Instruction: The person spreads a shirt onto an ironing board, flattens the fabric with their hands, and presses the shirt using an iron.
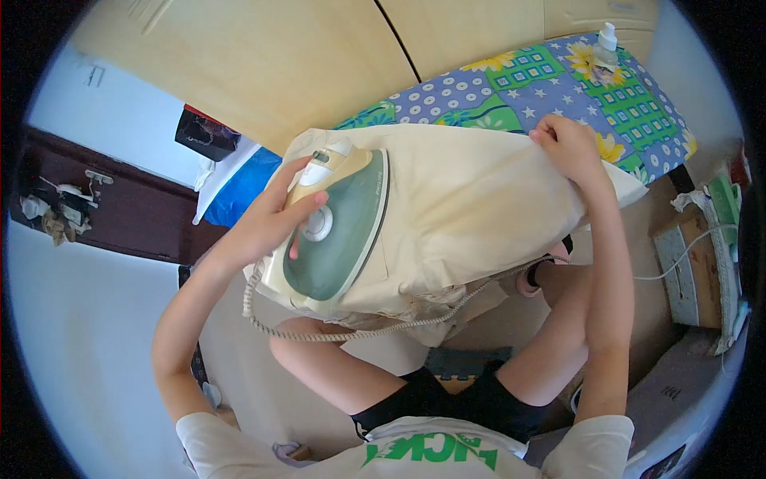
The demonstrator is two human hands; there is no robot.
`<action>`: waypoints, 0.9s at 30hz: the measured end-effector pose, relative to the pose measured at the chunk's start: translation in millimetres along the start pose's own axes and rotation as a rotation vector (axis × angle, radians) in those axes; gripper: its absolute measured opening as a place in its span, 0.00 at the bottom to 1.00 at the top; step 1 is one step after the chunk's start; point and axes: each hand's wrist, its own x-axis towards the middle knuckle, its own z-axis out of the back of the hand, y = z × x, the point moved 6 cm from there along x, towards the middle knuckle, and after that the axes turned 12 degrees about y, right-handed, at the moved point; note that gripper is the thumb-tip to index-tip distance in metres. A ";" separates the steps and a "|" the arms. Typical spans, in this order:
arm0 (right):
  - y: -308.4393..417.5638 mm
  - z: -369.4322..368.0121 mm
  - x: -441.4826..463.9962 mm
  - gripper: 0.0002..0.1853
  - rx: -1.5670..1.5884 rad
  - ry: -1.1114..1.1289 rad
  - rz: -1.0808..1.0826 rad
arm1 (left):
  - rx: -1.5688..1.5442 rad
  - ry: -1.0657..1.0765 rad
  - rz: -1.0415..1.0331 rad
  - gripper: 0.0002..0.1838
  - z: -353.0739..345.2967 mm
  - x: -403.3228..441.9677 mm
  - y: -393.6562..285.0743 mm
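Note:
A green and cream steam iron (pixel 345 231) lies on a cream cloth garment (pixel 471 199), its tip pointing away from me. My left hand (pixel 281 211) is wrapped round the iron's handle, the thumb near its round dial. At the garment's far right edge, my right hand (pixel 568 148) is closed, pinching the cloth. The garment is draped over the ironing board (pixel 550 84), which has a colourful patterned cover, and hangs down on my side in folds. A coiled grey cord (pixel 359 334) runs from the iron's rear along the garment's near edge.
On the board's far right end stands a clear pump bottle (pixel 606 52) with a white top. Pale wooden cabinet doors (pixel 311 64) rise behind the board. A wooden box (pixel 686 271) sits on the right, with a white cable (pixel 678 266) passing it. My bare legs are under the board.

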 end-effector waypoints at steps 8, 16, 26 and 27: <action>1.1 -1.3 -2.1 0.11 -0.020 -0.108 0.052 | -0.175 0.053 -0.009 0.32 -14.8 -4.5 -1.5; 2.6 -0.7 -3.2 0.11 0.009 -0.146 0.087 | -0.120 -0.068 -0.012 0.32 -6.0 11.3 -4.1; 1.0 1.1 -2.4 0.10 0.036 -0.141 0.112 | -0.113 -0.060 0.016 0.33 -8.6 3.4 -3.1; 0.5 0.3 -0.3 0.11 0.038 -0.058 0.054 | -0.111 -0.056 0.017 0.33 -9.4 3.2 -2.9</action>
